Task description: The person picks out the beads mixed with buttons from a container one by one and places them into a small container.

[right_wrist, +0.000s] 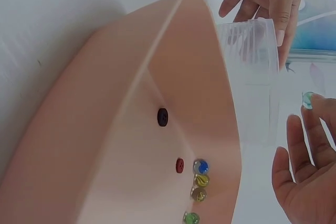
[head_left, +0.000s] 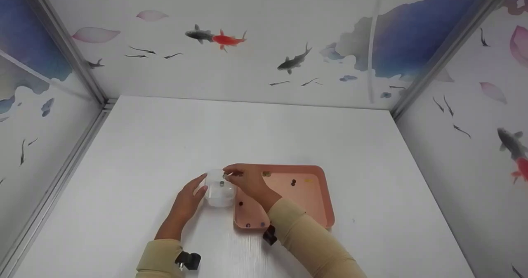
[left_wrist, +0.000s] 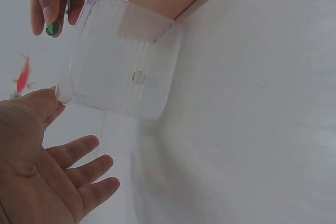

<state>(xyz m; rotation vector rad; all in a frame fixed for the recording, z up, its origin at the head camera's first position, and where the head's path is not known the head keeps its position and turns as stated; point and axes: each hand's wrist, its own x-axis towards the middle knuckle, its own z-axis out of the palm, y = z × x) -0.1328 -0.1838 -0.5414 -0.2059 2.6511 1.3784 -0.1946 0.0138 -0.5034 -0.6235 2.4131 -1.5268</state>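
Note:
My right hand (head_left: 248, 182) pinches a green glass marble (left_wrist: 52, 29) between thumb and fingertips, just over the rim of a clear plastic box (head_left: 220, 197). One marble (left_wrist: 138, 77) shows through the box wall, lying inside. At the box's left side, my left hand (head_left: 188, 201) touches the rim with its thumb, the other fingers loosely extended. Right beside the box stands a pink tray (head_left: 326, 195). It holds a dark button (right_wrist: 163, 117), a red button (right_wrist: 180, 165), a blue marble (right_wrist: 201, 167) and a green marble (right_wrist: 191, 217). My right forearm hides part of the tray.
Box and tray stand on a white table (head_left: 136, 146). Panels with printed fish enclose it at the back (head_left: 255, 71) and both sides. More dark buttons (head_left: 293, 182) lie in the tray's right half. Each wrist wears a black camera mount (head_left: 191, 260).

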